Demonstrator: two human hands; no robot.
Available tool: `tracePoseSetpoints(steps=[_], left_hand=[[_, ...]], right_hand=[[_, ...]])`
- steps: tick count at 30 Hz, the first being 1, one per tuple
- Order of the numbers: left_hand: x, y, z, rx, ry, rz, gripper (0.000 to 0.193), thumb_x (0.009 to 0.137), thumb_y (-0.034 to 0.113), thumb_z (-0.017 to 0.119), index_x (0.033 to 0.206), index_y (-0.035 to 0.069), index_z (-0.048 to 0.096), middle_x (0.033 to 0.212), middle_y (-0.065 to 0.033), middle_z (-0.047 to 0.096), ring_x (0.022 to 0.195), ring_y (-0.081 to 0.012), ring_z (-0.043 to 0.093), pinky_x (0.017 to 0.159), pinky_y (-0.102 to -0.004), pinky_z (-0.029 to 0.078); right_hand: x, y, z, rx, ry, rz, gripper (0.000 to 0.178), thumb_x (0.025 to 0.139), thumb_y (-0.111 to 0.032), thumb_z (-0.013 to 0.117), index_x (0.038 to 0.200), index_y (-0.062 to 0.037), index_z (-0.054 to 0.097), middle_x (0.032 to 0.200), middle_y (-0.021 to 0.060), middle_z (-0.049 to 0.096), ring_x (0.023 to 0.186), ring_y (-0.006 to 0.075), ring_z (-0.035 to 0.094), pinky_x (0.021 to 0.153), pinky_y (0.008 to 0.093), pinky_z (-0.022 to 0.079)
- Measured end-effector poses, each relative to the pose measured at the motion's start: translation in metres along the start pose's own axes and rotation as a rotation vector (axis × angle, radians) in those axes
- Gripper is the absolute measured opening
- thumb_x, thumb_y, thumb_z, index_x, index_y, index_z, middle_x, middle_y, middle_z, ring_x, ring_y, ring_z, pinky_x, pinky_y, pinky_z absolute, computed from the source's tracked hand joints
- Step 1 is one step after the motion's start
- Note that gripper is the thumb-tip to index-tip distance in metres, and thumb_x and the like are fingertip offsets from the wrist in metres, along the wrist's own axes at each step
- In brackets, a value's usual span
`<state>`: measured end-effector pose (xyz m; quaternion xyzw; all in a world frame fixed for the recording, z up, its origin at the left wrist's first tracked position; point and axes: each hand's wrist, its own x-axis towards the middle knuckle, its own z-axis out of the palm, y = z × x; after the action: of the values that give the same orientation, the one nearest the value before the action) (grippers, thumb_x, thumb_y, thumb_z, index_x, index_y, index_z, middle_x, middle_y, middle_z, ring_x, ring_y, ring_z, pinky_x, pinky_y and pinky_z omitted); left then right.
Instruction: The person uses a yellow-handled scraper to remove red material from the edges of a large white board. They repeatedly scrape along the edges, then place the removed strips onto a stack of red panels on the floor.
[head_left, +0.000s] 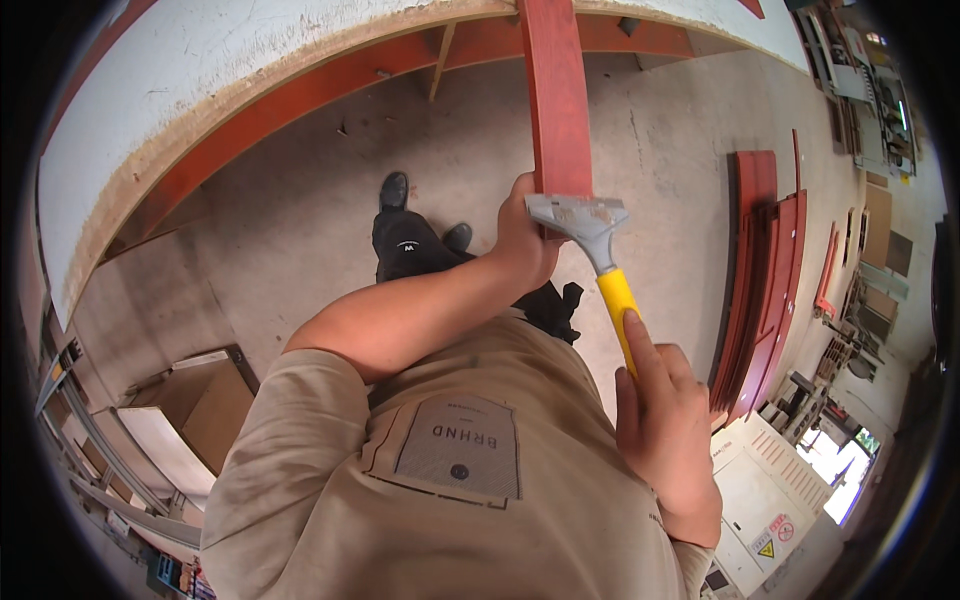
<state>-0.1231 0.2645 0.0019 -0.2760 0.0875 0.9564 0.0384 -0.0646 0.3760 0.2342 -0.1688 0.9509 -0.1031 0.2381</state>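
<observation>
A long reddish-brown wooden board [558, 100] runs from the top of the view toward me, its far part crossing the edge of a white workbench. My left hand [522, 235] grips its near end from the left and below; most of its fingers are hidden behind the wood. In my right hand [665, 420] is a scraper [592, 225] with a wide grey metal head and a yellow handle. The index finger lies stretched along that handle. The scraper's flat edge meets the top of the board close to its near end, right beside my left hand.
The white workbench [230, 65] curves across the top, with a worn edge and an orange-red rail beneath. Dark red panels [760, 260] stand on the right. A pale cabinet [765, 490] with warning stickers is at lower right, an open cardboard box [205, 420] at lower left.
</observation>
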Motion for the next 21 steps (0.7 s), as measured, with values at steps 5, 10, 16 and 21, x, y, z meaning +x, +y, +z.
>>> tracePoseSetpoints(steps=[5,10,16,21], left_hand=[[-0.006,0.006,0.006,0.104,-0.142,0.062,0.029,0.1,0.028,0.042,0.107,0.004,0.056,0.094,-0.0116,0.064,0.08,-0.0247,0.063,0.069,-0.0413,0.053],[-0.01,0.008,0.01,0.325,-0.167,0.203,0.027,0.099,0.025,0.039,0.1,0.002,0.054,0.085,-0.0137,0.061,0.07,-0.0259,0.062,0.061,-0.0402,0.053],[0.0,0.006,0.0,0.237,-0.258,0.081,0.014,0.102,0.012,0.047,0.099,-0.001,0.052,0.084,-0.0141,0.062,0.071,-0.0249,0.062,0.067,-0.0382,0.054],[0.005,0.006,-0.006,0.224,-0.357,0.036,0.038,0.105,0.032,0.034,0.095,0.001,0.054,0.081,-0.0154,0.061,0.069,-0.0268,0.06,0.069,-0.04,0.053]], right_hand=[[0.041,-0.005,0.008,-0.087,0.134,-0.066,0.06,0.087,0.003,0.064,0.144,-0.0092,0.052,0.082,0.0186,0.057,0.066,0.0367,0.06,0.064,0.0436,0.05],[0.106,-0.007,-0.006,-0.12,0.228,-0.168,0.053,0.09,-0.003,0.062,0.142,-0.0102,0.054,0.089,0.0243,0.063,0.078,0.0412,0.064,0.071,0.0471,0.051],[0.188,-0.021,-0.036,-0.118,0.283,-0.182,0.045,0.093,-0.013,0.059,0.138,-0.0106,0.059,0.097,0.0276,0.068,0.088,0.0425,0.067,0.079,0.0453,0.053],[0.266,-0.03,-0.052,-0.204,0.401,-0.278,0.046,0.09,-0.018,0.056,0.135,-0.0095,0.061,0.097,0.0294,0.068,0.09,0.0438,0.068,0.084,0.0466,0.053]])
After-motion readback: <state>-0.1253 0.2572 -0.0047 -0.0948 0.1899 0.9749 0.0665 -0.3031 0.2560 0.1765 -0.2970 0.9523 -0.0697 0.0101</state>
